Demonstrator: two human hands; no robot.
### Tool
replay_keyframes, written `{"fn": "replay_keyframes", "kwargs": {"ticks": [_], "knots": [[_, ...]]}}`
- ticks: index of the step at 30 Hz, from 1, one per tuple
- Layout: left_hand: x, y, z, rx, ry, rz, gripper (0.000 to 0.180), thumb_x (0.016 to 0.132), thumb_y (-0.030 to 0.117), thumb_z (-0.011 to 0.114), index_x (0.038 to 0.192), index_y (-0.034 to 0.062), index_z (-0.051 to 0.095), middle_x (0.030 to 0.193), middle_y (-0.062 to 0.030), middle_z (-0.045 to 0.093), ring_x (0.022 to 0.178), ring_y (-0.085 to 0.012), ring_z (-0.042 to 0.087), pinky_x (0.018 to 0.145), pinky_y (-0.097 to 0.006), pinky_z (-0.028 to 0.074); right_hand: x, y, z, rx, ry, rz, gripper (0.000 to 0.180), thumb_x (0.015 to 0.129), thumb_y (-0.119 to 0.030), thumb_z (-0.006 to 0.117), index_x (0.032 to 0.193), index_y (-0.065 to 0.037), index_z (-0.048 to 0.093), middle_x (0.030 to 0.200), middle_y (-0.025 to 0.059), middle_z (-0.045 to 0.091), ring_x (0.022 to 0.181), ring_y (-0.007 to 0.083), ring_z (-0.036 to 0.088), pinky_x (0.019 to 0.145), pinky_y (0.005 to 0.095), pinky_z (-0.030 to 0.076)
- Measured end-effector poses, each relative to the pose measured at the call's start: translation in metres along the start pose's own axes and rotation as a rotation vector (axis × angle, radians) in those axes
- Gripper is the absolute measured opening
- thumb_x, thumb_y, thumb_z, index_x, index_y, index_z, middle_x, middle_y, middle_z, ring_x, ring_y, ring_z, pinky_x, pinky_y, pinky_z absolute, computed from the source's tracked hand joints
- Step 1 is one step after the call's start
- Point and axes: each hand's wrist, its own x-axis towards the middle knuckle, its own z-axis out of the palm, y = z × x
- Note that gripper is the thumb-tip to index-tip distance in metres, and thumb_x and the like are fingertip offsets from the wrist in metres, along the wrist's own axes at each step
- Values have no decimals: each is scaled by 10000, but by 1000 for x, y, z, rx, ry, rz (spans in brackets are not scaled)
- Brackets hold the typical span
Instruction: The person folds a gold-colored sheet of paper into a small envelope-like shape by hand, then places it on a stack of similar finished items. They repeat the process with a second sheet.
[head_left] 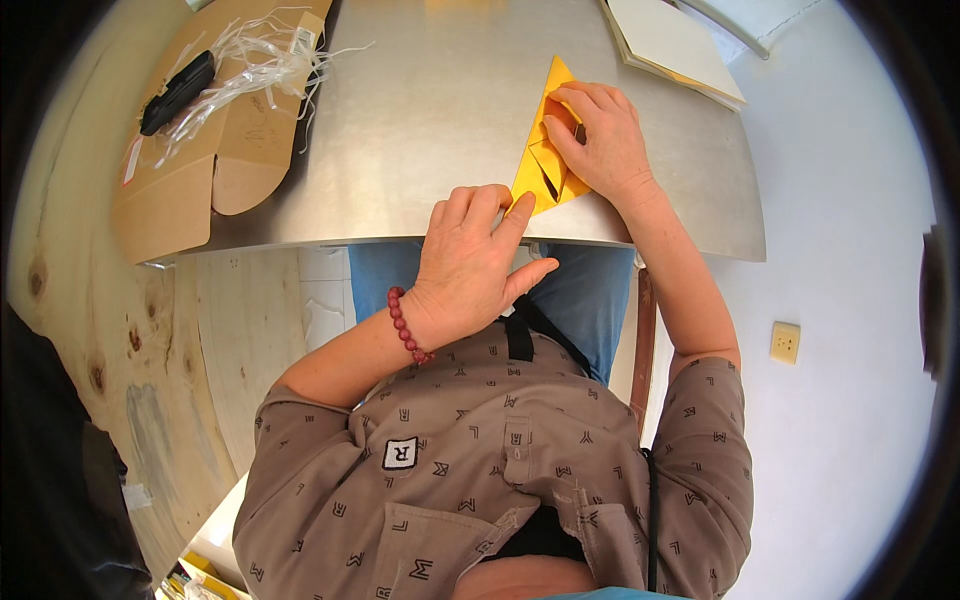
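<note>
A folded yellow paper (548, 160) lies on the metal table top, pointed at its far end and with open slits between its folds. My left hand (465, 250) reaches its near left corner, and the index fingertip presses there. The left thumb sticks out apart from the paper, below the table's edge in the picture. On the paper's right side rests my right hand (608, 140), thumb and fingers bent over the folds and gripping them. Part of the paper's right edge is hidden beneath that hand.
An opened brown cardboard piece (240, 180) lies at the left of the metal table (420, 120), with shredded clear plastic strips (270, 60) and a black object (178, 92) on it. White sheets or a pad (675, 45) lie at the far right. A white wall stands close on the right.
</note>
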Motion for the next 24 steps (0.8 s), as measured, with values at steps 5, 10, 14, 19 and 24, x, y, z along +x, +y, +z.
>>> {"fn": "replay_keyframes", "kwargs": {"ticks": [5, 10, 14, 19, 24], "knots": [[0, 0, 0, -4, 1, 3, 629, 837, 357, 808, 1307, -21, 627, 1170, -121, 535, 1047, -300, 502, 921, -403, 450, 1, -1, 0, 3, -5, 5, 268, 883, -265, 689, 1075, -81, 726, 1146, 80, 715, 1130, 311, 606, 1047, 447, 433], [0, -1, -1, 2, -1, 6, 626, 830, 346, 813, 1306, -14, 628, 1172, -117, 536, 1052, -299, 506, 920, -403, 452, 0, -2, 0, -5, -4, 7, 275, 884, -271, 689, 1079, -81, 723, 1145, 83, 714, 1125, 308, 609, 1041, 445, 438], [0, -2, -1, 11, -5, 9, 623, 825, 338, 817, 1308, -8, 629, 1174, -112, 536, 1052, -297, 508, 918, -402, 453, 1, -2, 1, -19, -7, 12, 278, 885, -277, 689, 1079, -80, 723, 1154, 84, 713, 1129, 307, 608, 1041, 444, 438], [0, -2, -1, 15, -10, 11, 621, 812, 334, 821, 1295, -7, 631, 1169, -112, 543, 1064, -295, 506, 905, -408, 452, 0, -2, 2, -33, -9, 19, 283, 888, -284, 690, 1082, -81, 723, 1166, 80, 713, 1134, 305, 607, 1046, 444, 436], [0, -2, -1, 9, -13, 17, 616, 804, 308, 830, 1295, -7, 630, 1171, -112, 545, 1063, -294, 509, 904, -406, 455, 0, -3, 1, -29, -19, 31, 284, 886, -287, 690, 1085, -86, 724, 1164, 74, 714, 1139, 300, 607, 1052, 445, 434]]}}
